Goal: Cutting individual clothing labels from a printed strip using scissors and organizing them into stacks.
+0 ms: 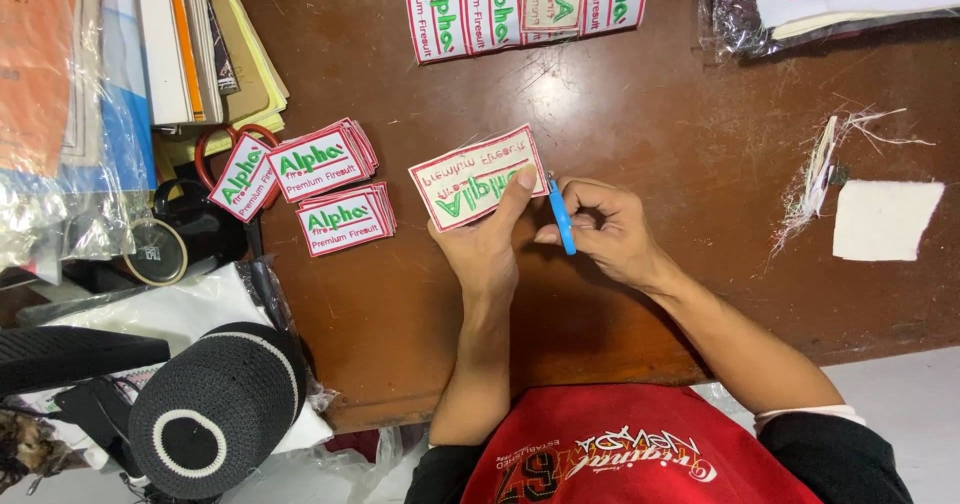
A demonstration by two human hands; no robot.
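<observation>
My left hand [488, 239] holds a white embroidered patch [470, 179] with a red border and green lettering, thumb pressed on its right edge, above a brown wooden table [640, 114]. My right hand [610, 229] grips a small blue thread snipper [562, 219], whose tip sits at the patch's right edge. Both hands are close together at the table's middle.
Stacks of finished patches [335, 184] lie to the left. A strip of uncut patches [525, 4] lies at the far edge. Thread scraps [825, 169] and a white cloth piece [885, 221] lie right. Folders, tape and a black knitted cap [215, 404] crowd the left side.
</observation>
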